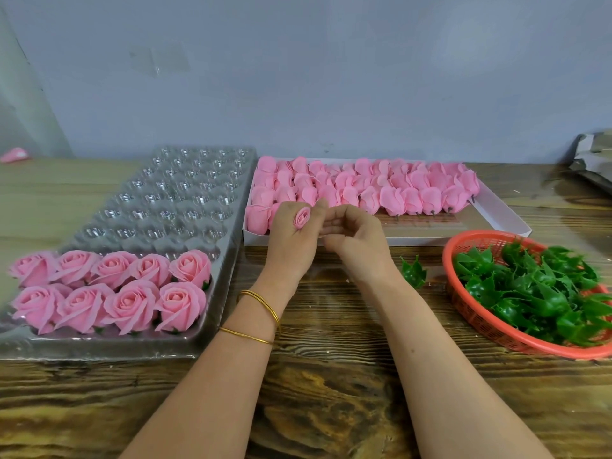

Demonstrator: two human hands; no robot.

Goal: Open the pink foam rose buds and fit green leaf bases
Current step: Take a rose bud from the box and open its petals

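Head view: the left hand [291, 241] pinches one pink rose bud [302, 217] between its fingers, over the near edge of the white box [430, 241] of unopened buds [390, 190]. The right hand [356, 235] is just beside it, fingers curled toward the bud; whether they grip it I cannot tell. Finished roses [111, 293] fill the near rows of the clear tray [99, 350] at left. Green leaf bases [530, 293] are heaped in the red basket [446, 260] at right, with one loose leaf base [413, 271] on the surface [331, 376].

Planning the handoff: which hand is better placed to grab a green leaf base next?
Right. The left hand holds the rose bud, while the right hand sits nearer the loose leaf base and the red basket.
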